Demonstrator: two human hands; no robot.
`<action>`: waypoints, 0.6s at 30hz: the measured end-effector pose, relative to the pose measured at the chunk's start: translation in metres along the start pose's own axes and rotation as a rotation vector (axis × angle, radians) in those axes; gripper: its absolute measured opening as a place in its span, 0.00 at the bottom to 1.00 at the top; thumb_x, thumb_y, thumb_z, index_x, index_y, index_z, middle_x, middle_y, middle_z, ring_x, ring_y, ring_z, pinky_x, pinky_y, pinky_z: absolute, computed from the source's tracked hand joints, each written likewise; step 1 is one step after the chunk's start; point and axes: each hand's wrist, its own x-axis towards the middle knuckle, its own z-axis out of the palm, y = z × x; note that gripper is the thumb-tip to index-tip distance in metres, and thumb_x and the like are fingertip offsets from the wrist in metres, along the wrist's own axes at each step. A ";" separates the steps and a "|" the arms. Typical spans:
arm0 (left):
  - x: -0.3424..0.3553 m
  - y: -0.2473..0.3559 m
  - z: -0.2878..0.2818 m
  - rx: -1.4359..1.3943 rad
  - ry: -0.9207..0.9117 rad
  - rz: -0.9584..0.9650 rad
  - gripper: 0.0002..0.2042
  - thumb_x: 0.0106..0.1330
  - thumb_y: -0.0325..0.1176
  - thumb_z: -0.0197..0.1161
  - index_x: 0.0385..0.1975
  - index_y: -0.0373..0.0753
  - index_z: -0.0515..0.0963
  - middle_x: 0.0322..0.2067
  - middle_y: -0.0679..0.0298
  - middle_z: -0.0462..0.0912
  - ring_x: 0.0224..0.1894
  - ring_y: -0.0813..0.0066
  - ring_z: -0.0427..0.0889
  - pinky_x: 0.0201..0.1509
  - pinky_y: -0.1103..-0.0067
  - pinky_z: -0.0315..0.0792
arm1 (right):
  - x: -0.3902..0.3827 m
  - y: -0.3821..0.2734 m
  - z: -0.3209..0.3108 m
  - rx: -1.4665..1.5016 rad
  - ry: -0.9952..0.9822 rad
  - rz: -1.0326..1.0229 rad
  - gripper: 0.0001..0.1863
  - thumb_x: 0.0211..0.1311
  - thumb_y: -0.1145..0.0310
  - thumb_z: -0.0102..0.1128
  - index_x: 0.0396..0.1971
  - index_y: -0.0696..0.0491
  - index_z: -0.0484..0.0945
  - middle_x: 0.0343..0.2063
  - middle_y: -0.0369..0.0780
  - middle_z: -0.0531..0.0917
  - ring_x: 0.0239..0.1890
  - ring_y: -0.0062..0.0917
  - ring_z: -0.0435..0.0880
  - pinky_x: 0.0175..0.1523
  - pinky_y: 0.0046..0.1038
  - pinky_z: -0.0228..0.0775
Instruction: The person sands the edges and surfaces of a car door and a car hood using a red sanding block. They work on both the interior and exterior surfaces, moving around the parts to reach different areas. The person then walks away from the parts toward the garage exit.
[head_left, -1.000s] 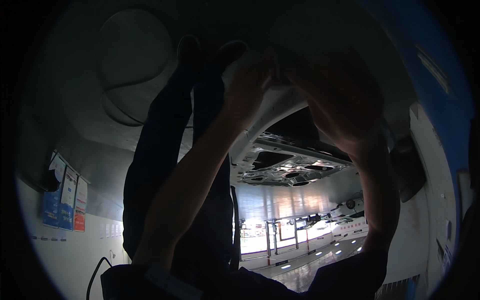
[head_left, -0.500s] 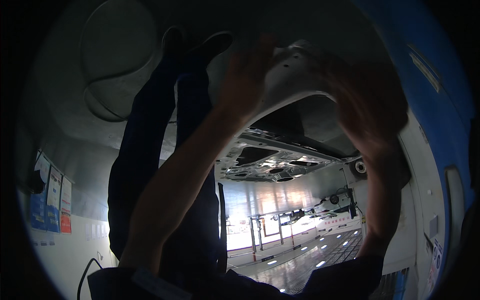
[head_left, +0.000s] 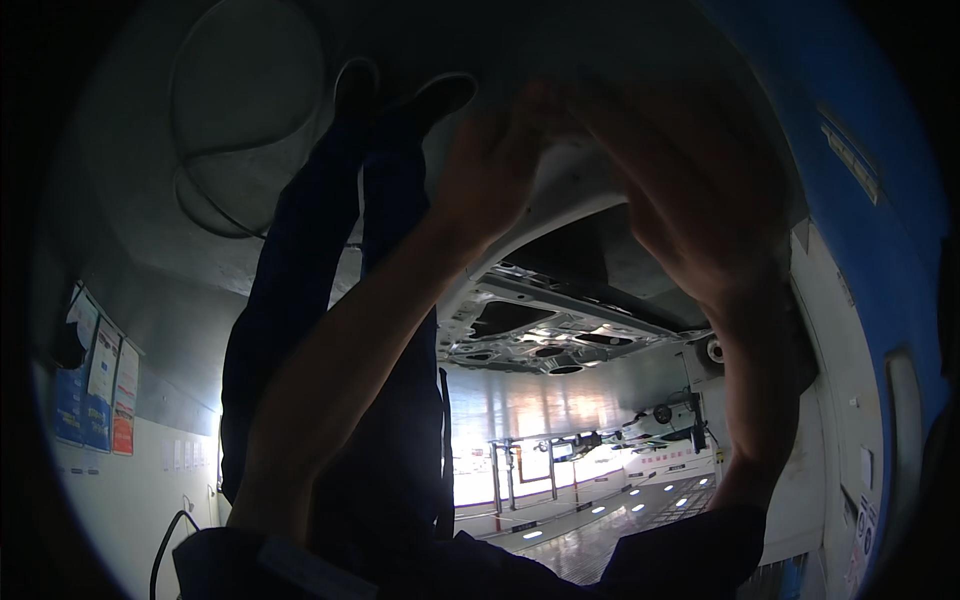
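Both my hands are at a grey, curved metal panel (head_left: 568, 188), which looks like a vehicle body part. At its left side is my left hand (head_left: 490, 175), fingers stretched upward and nothing visible in them. My right hand (head_left: 690, 185) reaches across the panel from the right. Its fingers extend toward my left fingertips, and the two hands nearly meet or touch; dimness and blur hide which. Whether something small lies between the fingertips cannot be made out. Below the panel's curved edge shows a metal frame (head_left: 560, 320) with several cutouts.
My dark-clad legs (head_left: 290, 250) and shoes (head_left: 448, 95) are left of the panel. A thin cable (head_left: 180, 130) loops on the grey floor. A blue surface (head_left: 850, 120) bounds the right side. Posters (head_left: 95, 380) hang at the left.
My right hand has moved left across the panel, toward my left hand, and now covers more of the upper panel. My left hand stays nearly in place.
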 end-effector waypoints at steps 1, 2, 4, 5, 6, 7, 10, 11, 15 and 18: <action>0.001 0.009 -0.003 0.001 -0.025 -0.049 0.25 0.79 0.51 0.43 0.29 0.38 0.78 0.13 0.63 0.74 0.15 0.80 0.72 0.19 0.74 0.60 | -0.007 0.002 -0.005 -0.007 -0.027 0.012 0.22 0.55 0.78 0.69 0.51 0.48 0.83 0.39 0.37 0.87 0.41 0.25 0.87 0.44 0.29 0.81; 0.001 0.014 -0.006 0.000 -0.051 -0.097 0.25 0.79 0.51 0.43 0.30 0.37 0.78 0.14 0.62 0.74 0.15 0.80 0.72 0.18 0.74 0.60 | -0.015 0.003 -0.010 -0.008 -0.054 0.026 0.21 0.55 0.77 0.69 0.50 0.49 0.83 0.39 0.37 0.87 0.41 0.24 0.87 0.44 0.29 0.81; 0.000 0.007 -0.003 0.133 0.001 0.004 0.25 0.79 0.51 0.43 0.31 0.37 0.78 0.14 0.60 0.74 0.15 0.78 0.73 0.19 0.73 0.62 | -0.029 0.015 -0.023 -0.020 -0.140 0.020 0.18 0.55 0.75 0.69 0.47 0.52 0.84 0.42 0.37 0.88 0.41 0.24 0.87 0.46 0.30 0.80; 0.000 -0.001 0.002 0.178 0.060 0.102 0.25 0.79 0.51 0.43 0.31 0.37 0.79 0.14 0.60 0.74 0.15 0.77 0.72 0.19 0.73 0.62 | -0.030 0.017 -0.028 -0.021 -0.173 0.018 0.17 0.55 0.75 0.69 0.47 0.53 0.84 0.43 0.37 0.88 0.42 0.24 0.86 0.47 0.31 0.79; 0.004 -0.010 0.006 0.230 0.122 0.204 0.26 0.79 0.51 0.43 0.31 0.36 0.79 0.14 0.59 0.74 0.15 0.77 0.72 0.19 0.73 0.62 | -0.028 0.017 -0.025 -0.014 -0.164 0.009 0.18 0.55 0.75 0.69 0.48 0.52 0.84 0.44 0.37 0.88 0.43 0.24 0.87 0.49 0.32 0.79; 0.006 -0.017 0.014 0.248 0.216 0.337 0.26 0.79 0.52 0.43 0.30 0.36 0.79 0.13 0.59 0.73 0.14 0.77 0.70 0.19 0.73 0.61 | -0.023 0.014 -0.020 0.000 -0.130 0.000 0.19 0.55 0.76 0.68 0.49 0.51 0.84 0.44 0.37 0.88 0.42 0.24 0.87 0.50 0.32 0.79; 0.003 -0.014 0.004 0.091 0.036 0.046 0.23 0.79 0.49 0.44 0.34 0.37 0.80 0.14 0.58 0.73 0.14 0.74 0.70 0.18 0.74 0.62 | -0.007 0.012 -0.003 0.028 -0.047 -0.024 0.20 0.55 0.76 0.70 0.50 0.46 0.84 0.39 0.36 0.88 0.37 0.23 0.87 0.41 0.26 0.79; 0.005 -0.005 -0.003 0.001 -0.101 -0.166 0.22 0.79 0.48 0.44 0.36 0.38 0.80 0.14 0.57 0.74 0.13 0.73 0.71 0.18 0.75 0.62 | -0.008 0.012 -0.006 0.015 -0.077 -0.015 0.20 0.55 0.76 0.71 0.50 0.45 0.84 0.38 0.36 0.88 0.36 0.22 0.87 0.39 0.25 0.79; 0.000 0.017 -0.004 -0.004 -0.109 -0.189 0.16 0.80 0.40 0.46 0.37 0.37 0.79 0.17 0.68 0.67 0.20 0.85 0.65 0.25 0.81 0.62 | -0.020 0.009 -0.031 -0.047 -0.265 0.006 0.21 0.53 0.74 0.72 0.50 0.46 0.84 0.38 0.35 0.87 0.38 0.24 0.86 0.44 0.28 0.79; 0.005 0.013 0.002 0.157 -0.034 -0.009 0.18 0.79 0.41 0.45 0.36 0.37 0.80 0.18 0.63 0.74 0.21 0.80 0.74 0.26 0.77 0.67 | -0.013 0.013 -0.013 -0.028 -0.184 -0.044 0.26 0.48 0.73 0.74 0.52 0.48 0.83 0.40 0.37 0.86 0.42 0.27 0.85 0.51 0.35 0.79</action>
